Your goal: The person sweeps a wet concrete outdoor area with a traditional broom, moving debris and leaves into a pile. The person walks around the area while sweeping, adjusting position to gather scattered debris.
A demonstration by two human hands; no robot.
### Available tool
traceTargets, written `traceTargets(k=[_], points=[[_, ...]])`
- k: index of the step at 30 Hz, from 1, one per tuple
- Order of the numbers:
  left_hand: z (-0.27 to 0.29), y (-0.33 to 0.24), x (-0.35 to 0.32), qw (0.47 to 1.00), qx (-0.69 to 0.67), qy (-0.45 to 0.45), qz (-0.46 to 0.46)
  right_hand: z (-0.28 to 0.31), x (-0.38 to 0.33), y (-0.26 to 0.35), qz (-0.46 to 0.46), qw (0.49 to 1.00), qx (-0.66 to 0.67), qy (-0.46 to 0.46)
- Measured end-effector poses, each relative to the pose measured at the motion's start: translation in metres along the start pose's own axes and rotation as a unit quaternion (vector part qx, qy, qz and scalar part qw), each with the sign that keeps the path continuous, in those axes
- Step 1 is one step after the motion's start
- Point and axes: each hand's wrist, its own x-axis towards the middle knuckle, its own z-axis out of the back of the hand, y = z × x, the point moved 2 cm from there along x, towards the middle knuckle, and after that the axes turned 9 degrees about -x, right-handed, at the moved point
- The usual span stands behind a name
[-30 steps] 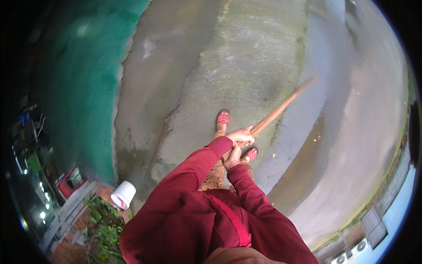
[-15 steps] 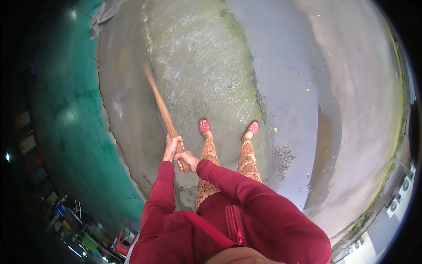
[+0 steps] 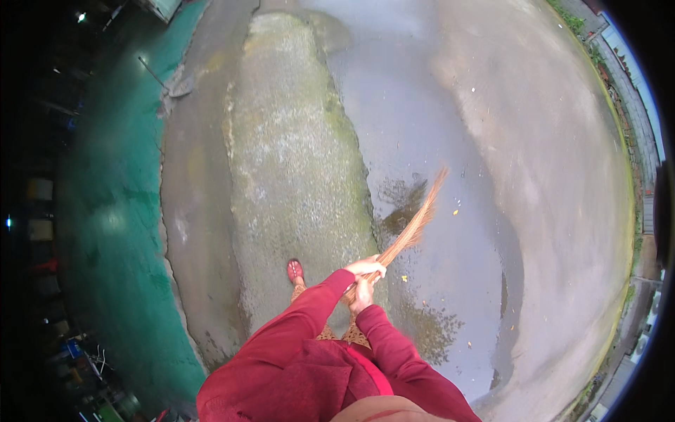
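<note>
A long bundle broom of thin reddish-brown sticks (image 3: 413,228) slants up and to the right from my hands, its splayed tip over the wet grey floor. My left hand (image 3: 365,266) reaches across my body and is wrapped round the broom at the lower end of the bristles. Just below it, closer to me, my right hand (image 3: 362,294) grips the broom's butt end. The two hands are nearly touching. Whether the bristle tips meet the ground, I cannot tell.
A shallow puddle (image 3: 464,281) with a few yellow leaves (image 3: 455,212) lies to the right of a rough mossy concrete strip (image 3: 288,162). My foot in a red shoe (image 3: 294,269) stands on that strip. Green-painted floor (image 3: 116,211) runs along the left.
The broom has swung from my left side across to my right, both hands still on it. My view has shifted; only one shoe shows now.
</note>
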Motion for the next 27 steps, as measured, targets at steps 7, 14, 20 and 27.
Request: traceTargets(k=[7,14,20,27], points=[[0.021,-0.029,-0.114,0.925,0.001,-0.364,-0.11,-0.023,-0.024,-0.04,-0.098,0.943,-0.166,0.27],[0.127,-0.066,-0.153,0.859,-0.116,-0.486,-0.116,-0.127,0.014,-0.006,-0.237,0.838,-0.236,0.43],[0.195,-0.105,-0.039,0.897,-0.092,-0.43,-0.052,-0.157,0.087,0.062,-0.2,0.885,-0.153,0.392],[0.145,-0.195,0.042,0.957,0.1,-0.273,0.003,-0.182,0.062,0.132,-0.153,0.973,-0.035,0.169]])
